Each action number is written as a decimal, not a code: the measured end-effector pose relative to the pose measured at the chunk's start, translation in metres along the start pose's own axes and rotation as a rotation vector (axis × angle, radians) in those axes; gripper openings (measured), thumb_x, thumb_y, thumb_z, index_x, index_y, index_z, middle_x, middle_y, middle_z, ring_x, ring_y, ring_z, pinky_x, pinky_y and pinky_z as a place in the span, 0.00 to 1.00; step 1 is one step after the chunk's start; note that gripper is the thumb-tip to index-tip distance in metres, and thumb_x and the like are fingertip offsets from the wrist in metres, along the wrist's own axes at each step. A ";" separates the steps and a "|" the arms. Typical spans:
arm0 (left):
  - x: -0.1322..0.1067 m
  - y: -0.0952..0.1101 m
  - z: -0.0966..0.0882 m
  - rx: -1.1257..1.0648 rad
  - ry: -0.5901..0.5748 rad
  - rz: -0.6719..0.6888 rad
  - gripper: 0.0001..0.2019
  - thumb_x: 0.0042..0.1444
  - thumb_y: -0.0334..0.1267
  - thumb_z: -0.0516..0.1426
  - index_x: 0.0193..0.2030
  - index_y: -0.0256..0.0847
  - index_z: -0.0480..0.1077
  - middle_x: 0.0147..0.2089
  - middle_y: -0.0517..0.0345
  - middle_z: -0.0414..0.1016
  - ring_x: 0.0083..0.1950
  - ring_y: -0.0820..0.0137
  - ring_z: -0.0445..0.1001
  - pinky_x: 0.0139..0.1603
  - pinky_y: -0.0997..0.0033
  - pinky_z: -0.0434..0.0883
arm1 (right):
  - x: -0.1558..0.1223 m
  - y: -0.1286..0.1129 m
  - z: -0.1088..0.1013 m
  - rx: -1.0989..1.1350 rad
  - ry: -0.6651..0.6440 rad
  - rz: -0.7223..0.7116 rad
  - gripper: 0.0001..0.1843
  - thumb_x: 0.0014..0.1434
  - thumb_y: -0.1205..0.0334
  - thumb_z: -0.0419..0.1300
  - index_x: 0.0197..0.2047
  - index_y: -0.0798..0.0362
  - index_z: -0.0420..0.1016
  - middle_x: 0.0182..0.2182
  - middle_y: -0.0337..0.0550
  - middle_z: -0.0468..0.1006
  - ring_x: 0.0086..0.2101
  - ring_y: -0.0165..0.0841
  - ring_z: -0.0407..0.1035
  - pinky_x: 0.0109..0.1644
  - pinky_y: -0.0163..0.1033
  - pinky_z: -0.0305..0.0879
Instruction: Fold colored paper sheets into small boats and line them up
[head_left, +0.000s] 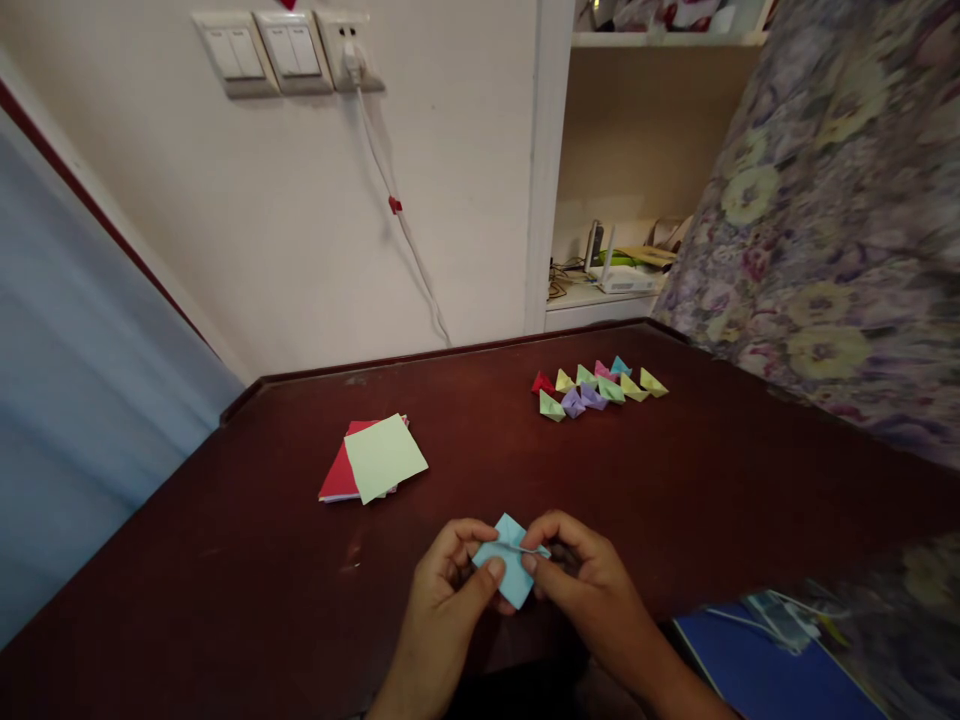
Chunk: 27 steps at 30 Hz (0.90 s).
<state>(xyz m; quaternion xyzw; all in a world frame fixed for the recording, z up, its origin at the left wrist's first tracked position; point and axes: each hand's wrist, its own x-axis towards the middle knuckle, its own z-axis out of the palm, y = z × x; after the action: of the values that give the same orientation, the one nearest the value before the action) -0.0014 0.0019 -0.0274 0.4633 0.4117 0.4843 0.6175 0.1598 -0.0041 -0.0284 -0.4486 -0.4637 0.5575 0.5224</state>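
A folded light blue paper (510, 562) is held just above the dark red table (225, 560), near its front edge. My left hand (448, 585) pinches its left side with thumb and fingers. My right hand (581, 578) pinches its right side, thumb on top. A stack of square coloured papers (375, 460), pale green sheet on top and red below, lies to the left and further back. A cluster of several small folded paper boats (598, 388) in green, purple, pink, red and blue sits at the back right of the table.
A floral cloth (832, 220) hangs over the table's right side. A blue book or folder (757, 665) with a white cable lies at the front right. Wall switches and a socket with a white cord (397, 210) are behind. A shelf holds a router (619, 275).
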 end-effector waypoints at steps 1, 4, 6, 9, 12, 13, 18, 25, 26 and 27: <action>0.000 0.000 0.000 0.003 0.007 -0.002 0.06 0.58 0.38 0.65 0.41 0.43 0.75 0.33 0.60 0.77 0.33 0.69 0.75 0.32 0.72 0.75 | 0.000 0.001 0.000 0.008 0.001 -0.001 0.05 0.56 0.60 0.63 0.32 0.52 0.74 0.24 0.34 0.71 0.26 0.29 0.64 0.31 0.33 0.60; 0.001 0.001 0.000 0.014 0.022 -0.003 0.03 0.57 0.36 0.64 0.38 0.42 0.77 0.31 0.61 0.76 0.30 0.71 0.74 0.31 0.73 0.74 | 0.000 0.002 -0.001 0.018 -0.008 -0.021 0.04 0.57 0.61 0.64 0.32 0.52 0.76 0.26 0.34 0.71 0.27 0.29 0.65 0.32 0.33 0.61; 0.000 0.002 0.000 0.006 0.030 -0.005 0.02 0.56 0.35 0.64 0.37 0.42 0.78 0.31 0.61 0.77 0.30 0.71 0.74 0.31 0.74 0.73 | 0.000 0.002 -0.002 0.009 -0.024 -0.051 0.04 0.57 0.62 0.64 0.32 0.52 0.79 0.28 0.35 0.71 0.28 0.29 0.66 0.32 0.33 0.61; -0.001 0.003 0.000 -0.025 0.017 -0.021 0.02 0.57 0.35 0.63 0.36 0.41 0.78 0.31 0.59 0.79 0.30 0.69 0.75 0.32 0.72 0.73 | 0.001 0.001 -0.004 0.017 -0.060 -0.102 0.06 0.57 0.65 0.62 0.32 0.50 0.82 0.30 0.35 0.70 0.28 0.28 0.67 0.34 0.33 0.63; -0.002 0.004 0.000 -0.041 0.022 -0.038 0.02 0.56 0.34 0.63 0.35 0.41 0.78 0.29 0.59 0.79 0.30 0.68 0.75 0.34 0.70 0.72 | 0.001 0.000 -0.006 0.002 -0.082 -0.134 0.11 0.56 0.69 0.59 0.30 0.49 0.83 0.30 0.36 0.71 0.29 0.28 0.69 0.34 0.33 0.63; -0.002 0.004 0.000 -0.043 0.032 -0.042 0.02 0.55 0.34 0.62 0.34 0.40 0.78 0.28 0.59 0.79 0.30 0.68 0.74 0.34 0.70 0.71 | 0.000 0.000 -0.006 -0.017 -0.083 -0.142 0.12 0.56 0.70 0.58 0.29 0.49 0.83 0.31 0.37 0.71 0.30 0.29 0.69 0.34 0.33 0.63; -0.004 0.004 -0.001 -0.100 0.004 -0.019 0.06 0.56 0.37 0.60 0.37 0.40 0.78 0.30 0.58 0.78 0.33 0.67 0.72 0.37 0.69 0.69 | -0.002 -0.004 -0.006 -0.189 -0.080 -0.283 0.14 0.56 0.72 0.55 0.33 0.49 0.81 0.35 0.40 0.73 0.35 0.32 0.70 0.38 0.35 0.63; -0.003 -0.003 0.001 -0.019 0.107 0.023 0.10 0.53 0.37 0.67 0.38 0.45 0.70 0.31 0.64 0.75 0.33 0.70 0.69 0.35 0.74 0.67 | -0.007 -0.002 -0.003 -0.204 -0.088 -0.341 0.07 0.60 0.65 0.59 0.30 0.50 0.70 0.33 0.38 0.71 0.35 0.33 0.67 0.39 0.36 0.62; -0.003 -0.003 0.002 -0.033 0.122 0.026 0.13 0.53 0.38 0.68 0.41 0.47 0.69 0.32 0.64 0.75 0.34 0.70 0.70 0.35 0.74 0.67 | -0.007 0.001 -0.002 -0.150 -0.051 -0.306 0.06 0.60 0.64 0.60 0.31 0.50 0.68 0.33 0.37 0.71 0.34 0.33 0.67 0.39 0.36 0.62; -0.003 -0.003 0.003 -0.044 0.133 0.032 0.15 0.53 0.38 0.68 0.43 0.48 0.68 0.33 0.64 0.76 0.34 0.69 0.70 0.36 0.73 0.68 | -0.007 0.003 -0.002 -0.096 -0.013 -0.262 0.06 0.58 0.63 0.62 0.33 0.49 0.67 0.33 0.37 0.71 0.35 0.33 0.66 0.39 0.36 0.63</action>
<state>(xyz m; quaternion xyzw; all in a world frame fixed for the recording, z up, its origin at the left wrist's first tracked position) 0.0014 -0.0018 -0.0294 0.4230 0.4334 0.5329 0.5910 0.1615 -0.0109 -0.0316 -0.4049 -0.5480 0.4647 0.5655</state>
